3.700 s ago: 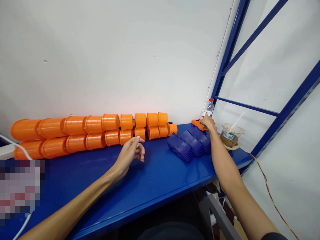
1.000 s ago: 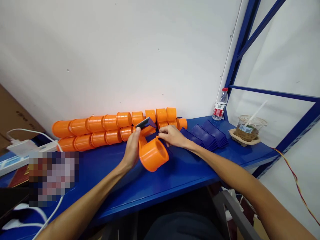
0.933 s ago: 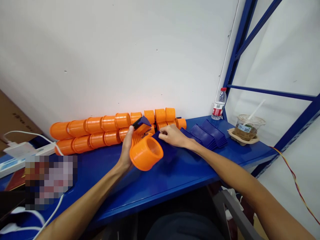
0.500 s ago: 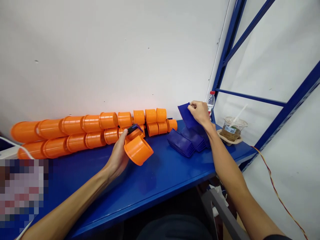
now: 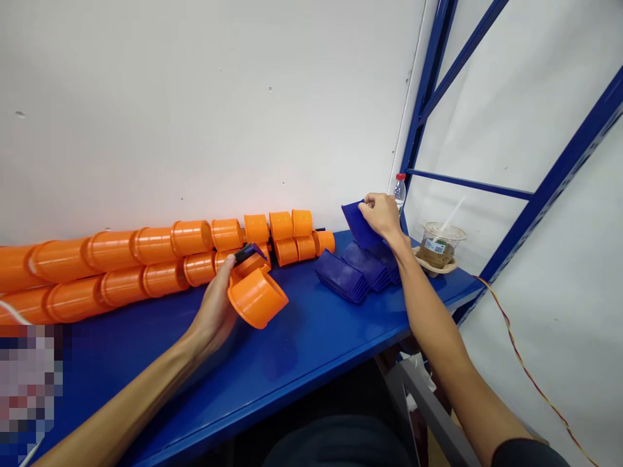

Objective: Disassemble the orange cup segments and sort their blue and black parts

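Observation:
My left hand (image 5: 217, 310) is closed round an orange plastic cup (image 5: 260, 297), held tilted above the table. A second orange part and a small dark blue-black piece (image 5: 249, 253) show behind the cup near my thumb; how they join is hidden. At the right, my right hand (image 5: 382, 215) pinches the upper edge of a thin, dark blue plastic sheet (image 5: 359, 226), which slants upward. Below it lie fanned stacks of similar blue sheets (image 5: 342, 275). Part of the held sheet is hidden behind my hand.
Two tiers of orange cups (image 5: 158, 245) lie along the wall on the blue table (image 5: 302, 334). A red-capped bottle (image 5: 400, 189) and a lidded drink cup (image 5: 440, 246) with a straw stand at the right, near a blue metal frame (image 5: 467, 181). A grey chair arm (image 5: 428, 405) is below.
The view has turned slightly right, so things appear further left. Both hands keep their holds on the orange cup and the blue sheet.

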A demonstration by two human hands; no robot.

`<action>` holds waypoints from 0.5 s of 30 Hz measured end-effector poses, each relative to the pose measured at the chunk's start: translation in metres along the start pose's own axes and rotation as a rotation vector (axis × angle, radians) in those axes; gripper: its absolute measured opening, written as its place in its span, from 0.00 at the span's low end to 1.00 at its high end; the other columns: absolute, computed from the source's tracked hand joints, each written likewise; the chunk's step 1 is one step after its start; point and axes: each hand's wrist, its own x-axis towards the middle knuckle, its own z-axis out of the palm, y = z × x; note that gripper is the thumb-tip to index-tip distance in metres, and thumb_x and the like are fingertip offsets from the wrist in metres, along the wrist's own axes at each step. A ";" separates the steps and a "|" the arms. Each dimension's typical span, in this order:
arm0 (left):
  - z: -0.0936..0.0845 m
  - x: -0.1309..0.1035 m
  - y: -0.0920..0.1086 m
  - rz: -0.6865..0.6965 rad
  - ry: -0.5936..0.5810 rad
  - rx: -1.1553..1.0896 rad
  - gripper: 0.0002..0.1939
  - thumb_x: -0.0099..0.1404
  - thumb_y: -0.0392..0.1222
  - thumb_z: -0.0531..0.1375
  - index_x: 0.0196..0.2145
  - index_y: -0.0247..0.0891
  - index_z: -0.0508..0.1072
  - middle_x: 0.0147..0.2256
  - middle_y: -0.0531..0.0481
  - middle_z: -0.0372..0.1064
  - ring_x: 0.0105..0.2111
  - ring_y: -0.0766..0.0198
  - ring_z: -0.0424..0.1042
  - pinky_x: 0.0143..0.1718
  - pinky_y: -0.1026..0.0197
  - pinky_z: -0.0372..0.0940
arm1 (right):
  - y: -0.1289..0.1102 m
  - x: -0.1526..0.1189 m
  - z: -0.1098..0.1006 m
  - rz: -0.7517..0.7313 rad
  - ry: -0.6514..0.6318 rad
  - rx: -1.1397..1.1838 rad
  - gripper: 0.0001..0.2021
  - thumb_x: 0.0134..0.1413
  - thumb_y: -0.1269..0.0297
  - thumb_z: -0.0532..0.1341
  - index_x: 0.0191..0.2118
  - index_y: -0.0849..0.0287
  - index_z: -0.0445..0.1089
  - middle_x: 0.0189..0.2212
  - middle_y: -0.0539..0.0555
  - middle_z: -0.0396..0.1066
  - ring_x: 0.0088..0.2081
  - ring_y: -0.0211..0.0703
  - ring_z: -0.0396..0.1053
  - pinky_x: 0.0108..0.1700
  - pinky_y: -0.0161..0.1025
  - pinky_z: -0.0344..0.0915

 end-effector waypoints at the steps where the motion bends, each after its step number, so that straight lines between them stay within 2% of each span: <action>1: 0.002 -0.002 0.001 -0.010 0.016 -0.016 0.13 0.72 0.46 0.62 0.48 0.35 0.81 0.38 0.46 0.82 0.32 0.60 0.81 0.32 0.65 0.76 | -0.001 -0.001 0.000 -0.005 -0.008 0.012 0.10 0.54 0.67 0.58 0.28 0.59 0.77 0.22 0.52 0.71 0.28 0.42 0.63 0.34 0.39 0.53; 7: 0.009 -0.009 0.006 -0.039 0.059 -0.033 0.17 0.78 0.41 0.53 0.51 0.34 0.80 0.36 0.47 0.82 0.26 0.65 0.78 0.32 0.67 0.76 | -0.010 -0.004 0.003 -0.061 -0.037 0.163 0.12 0.57 0.70 0.55 0.24 0.58 0.70 0.20 0.49 0.64 0.26 0.39 0.58 0.33 0.38 0.51; 10: 0.009 -0.008 0.006 -0.040 0.051 -0.029 0.17 0.78 0.42 0.53 0.52 0.34 0.79 0.36 0.48 0.82 0.26 0.66 0.78 0.32 0.67 0.76 | -0.007 -0.001 0.001 -0.060 -0.052 0.231 0.13 0.57 0.69 0.55 0.22 0.58 0.68 0.19 0.48 0.62 0.26 0.38 0.58 0.34 0.37 0.51; 15: 0.004 -0.003 0.002 -0.024 0.030 -0.021 0.14 0.75 0.44 0.58 0.49 0.35 0.81 0.38 0.46 0.82 0.29 0.64 0.79 0.33 0.66 0.76 | 0.002 0.003 -0.004 0.003 0.033 0.318 0.10 0.54 0.69 0.56 0.26 0.60 0.72 0.20 0.48 0.66 0.25 0.38 0.60 0.33 0.36 0.54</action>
